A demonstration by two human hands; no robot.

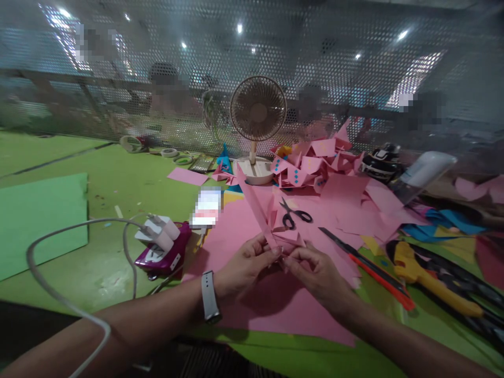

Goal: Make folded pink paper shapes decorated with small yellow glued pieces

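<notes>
A perforated screen (pixel 185 100) stood at the far side, behind the green surface (pixel 106 184). A large pink sheet (pixel 291 315) covered the near middle, with a heap of folded pink pieces (pixel 315 157) at far right and a fan (pixel 258 110) just left of it. Over the sheet, the left hand (pixel 252 257) and right hand (pixel 315 270) met at a folded pink piece (pixel 255 205) whose long flap rose toward the far left. The left grip pinched its near end between thumb and fingers; the right grip was closed on the near right edge. Right of them lay a red-and-black cutter (pixel 366 268); just beyond the piece lay smaller black scissors (pixel 292 211).

Uneven pressure from the two pinches could crease or tear the thin paper, and the flap could bend if it caught the scissors. A rightward sweep of the right hand could brush the cutter. The white cable (pixel 90 221) at near left crossed the view of the left forearm and might snag it.

The fingers hid the piece's near folds, so its finished edges could not be judged. Both forearms were cut off by the frame, and whether the cutter's blade was bare was hard to make out.
</notes>
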